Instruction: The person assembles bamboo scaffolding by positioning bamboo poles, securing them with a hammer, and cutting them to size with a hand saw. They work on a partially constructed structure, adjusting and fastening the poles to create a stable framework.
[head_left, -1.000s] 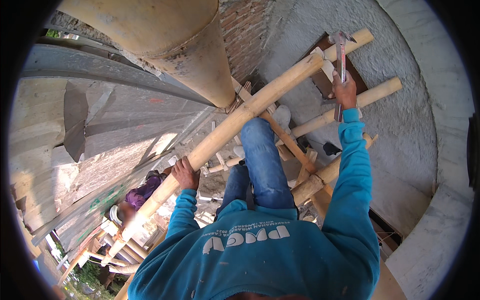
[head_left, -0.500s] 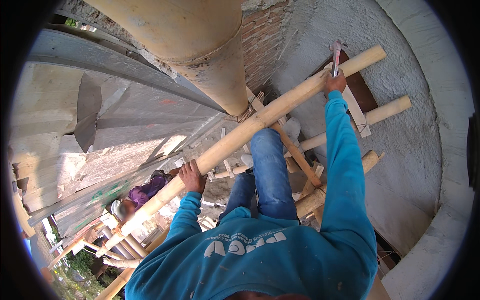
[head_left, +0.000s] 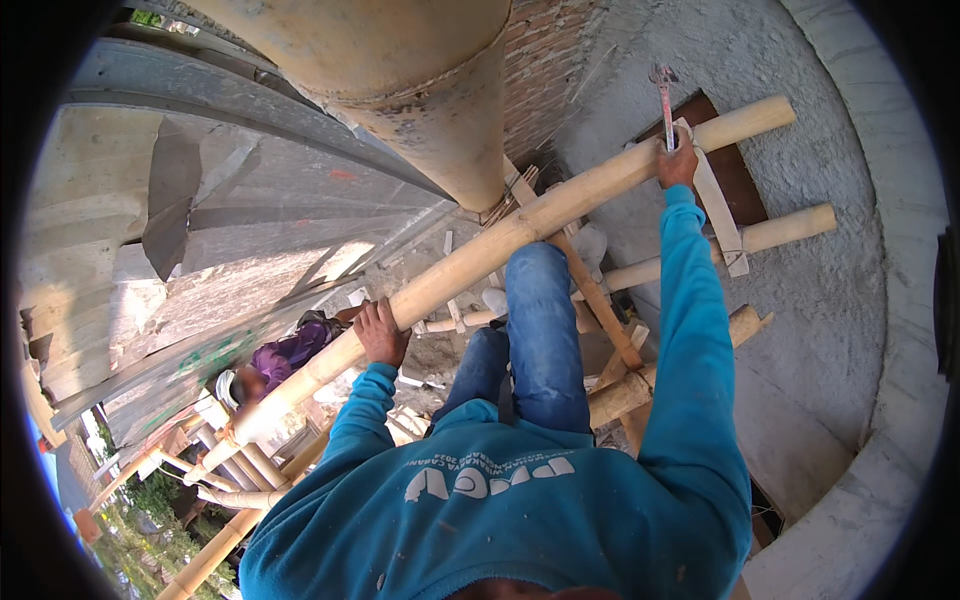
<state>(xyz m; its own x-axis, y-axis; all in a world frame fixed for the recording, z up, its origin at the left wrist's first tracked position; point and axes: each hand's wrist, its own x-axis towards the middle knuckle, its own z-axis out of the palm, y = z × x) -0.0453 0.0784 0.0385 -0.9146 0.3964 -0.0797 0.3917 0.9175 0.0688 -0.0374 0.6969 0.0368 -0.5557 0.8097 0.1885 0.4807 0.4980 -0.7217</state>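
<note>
My left hand [head_left: 380, 333] grips a long bamboo pole [head_left: 520, 230] that runs from lower left to upper right across the scaffold. My right hand [head_left: 678, 160] is raised at the pole's upper end and holds a hammer [head_left: 664, 100] with its claw head pointing up near the rough plastered wall [head_left: 800, 150]. A thin wooden batten [head_left: 715, 205] leans across the pole just right of that hand. My blue-sleeved arms and jeans-clad legs [head_left: 540, 330] are below the pole.
A thick yellow-brown pipe [head_left: 420, 80] hangs down at top centre beside brickwork. More bamboo poles [head_left: 740, 240] cross under my legs. A person in purple [head_left: 280, 360] stands far below at left. Corrugated sheeting [head_left: 200, 230] slopes at left; a concrete rim [head_left: 900, 350] curves right.
My right hand with the hammer has risen from below the pole's end to on top of it. The view has shifted slightly; my left hand keeps its grip on the pole.
</note>
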